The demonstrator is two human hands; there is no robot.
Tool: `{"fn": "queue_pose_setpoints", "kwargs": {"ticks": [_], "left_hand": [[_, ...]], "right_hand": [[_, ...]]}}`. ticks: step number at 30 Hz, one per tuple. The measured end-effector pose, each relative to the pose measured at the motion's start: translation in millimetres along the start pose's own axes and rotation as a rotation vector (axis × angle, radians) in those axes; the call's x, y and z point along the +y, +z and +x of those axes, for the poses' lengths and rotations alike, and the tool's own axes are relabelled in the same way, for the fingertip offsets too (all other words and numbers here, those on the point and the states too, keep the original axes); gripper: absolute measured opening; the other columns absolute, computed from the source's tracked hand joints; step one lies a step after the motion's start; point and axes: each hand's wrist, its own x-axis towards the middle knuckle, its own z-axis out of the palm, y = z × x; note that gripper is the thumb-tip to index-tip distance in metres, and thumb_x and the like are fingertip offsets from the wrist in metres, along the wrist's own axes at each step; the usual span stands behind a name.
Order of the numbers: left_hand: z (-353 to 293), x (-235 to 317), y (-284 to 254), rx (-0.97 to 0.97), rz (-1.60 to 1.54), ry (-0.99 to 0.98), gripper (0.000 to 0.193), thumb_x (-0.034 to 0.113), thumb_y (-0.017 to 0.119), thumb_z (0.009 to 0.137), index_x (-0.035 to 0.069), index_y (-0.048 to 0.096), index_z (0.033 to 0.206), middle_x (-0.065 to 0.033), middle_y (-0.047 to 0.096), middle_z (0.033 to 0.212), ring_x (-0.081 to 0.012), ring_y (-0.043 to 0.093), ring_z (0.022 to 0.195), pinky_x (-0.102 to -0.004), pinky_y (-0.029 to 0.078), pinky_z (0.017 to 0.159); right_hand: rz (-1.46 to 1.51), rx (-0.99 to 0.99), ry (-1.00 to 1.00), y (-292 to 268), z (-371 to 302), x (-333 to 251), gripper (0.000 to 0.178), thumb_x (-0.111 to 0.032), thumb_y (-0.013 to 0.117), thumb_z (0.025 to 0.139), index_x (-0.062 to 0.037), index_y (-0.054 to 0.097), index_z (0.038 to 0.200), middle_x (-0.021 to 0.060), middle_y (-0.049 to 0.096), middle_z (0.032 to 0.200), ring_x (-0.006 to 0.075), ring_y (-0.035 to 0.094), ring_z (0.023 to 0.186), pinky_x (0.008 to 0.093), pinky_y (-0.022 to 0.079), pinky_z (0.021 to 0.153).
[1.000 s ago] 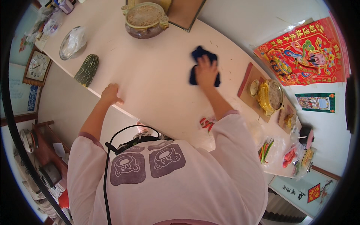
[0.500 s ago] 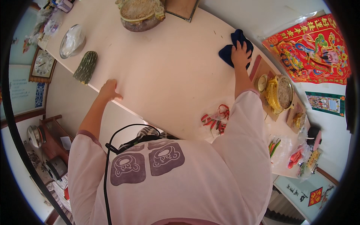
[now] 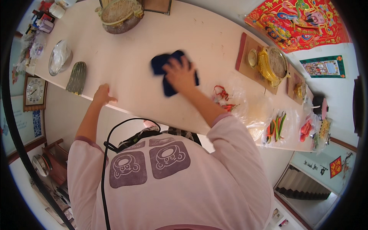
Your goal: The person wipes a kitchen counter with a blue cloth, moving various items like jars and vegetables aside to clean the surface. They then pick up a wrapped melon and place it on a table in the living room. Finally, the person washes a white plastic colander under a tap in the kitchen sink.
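Observation:
A dark blue cloth [image 3: 166, 76] lies bunched on the pale tabletop, in the middle of the table. My right hand [image 3: 180, 74] holds it down from above, fingers spread over the fabric and slightly blurred. At the table's near left edge rests my left hand [image 3: 102, 94], its thumb stretched away from the other fingers and nothing held in it. Just left of that hand is a dark green, pale-streaked squash [image 3: 78, 78], lying close to the same edge.
A glass bowl with a plastic bag [image 3: 60, 57] stands at the left. Far back is a sand-filled pot [image 3: 120, 17]. Red chillies [image 3: 226, 100] lie right of my right forearm. Another sand-filled vessel, yellow-sided [image 3: 270, 67], sits on a board farther right, with green and red peppers [image 3: 276, 127] nearer.
My right hand has swept the blue cloth leftward, from the table's far right edge to its middle. The left hand stays on the near edge. The whole view has shifted a little.

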Motion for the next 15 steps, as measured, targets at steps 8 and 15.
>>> {"fn": "queue_pose_setpoints", "kwargs": {"ticks": [8, 15], "left_hand": [[-14.1, -0.2, 9.2, -0.010, -0.022, 0.022, 0.058, 0.025, 0.088, 0.049, 0.004, 0.047, 0.085, -0.0169, 0.055, 0.095, -0.0331, 0.055, 0.089, -0.0395, 0.046, 0.076], [11.0, -2.2, -3.7, -0.035, 0.045, 0.079, 0.061, 0.028, 0.089, 0.049, 0.002, 0.053, 0.090, -0.0183, 0.058, 0.097, -0.0336, 0.058, 0.089, -0.0390, 0.048, 0.076]], "right_hand": [[-0.212, -0.101, 0.561, 3.7, 22.9, 33.9, 0.044, -0.039, 0.052, 0.087, -0.0267, 0.052, 0.129, 0.0062, 0.031, 0.148, 0.0473, 0.022, 0.133, 0.0672, 0.023, 0.098], [0.056, -0.010, 0.167, 14.2, -31.3, -128.8, 0.040, -0.032, 0.064, 0.079, -0.0242, 0.060, 0.118, 0.0030, 0.043, 0.139, 0.0412, 0.028, 0.131, 0.0659, 0.023, 0.097]]}}
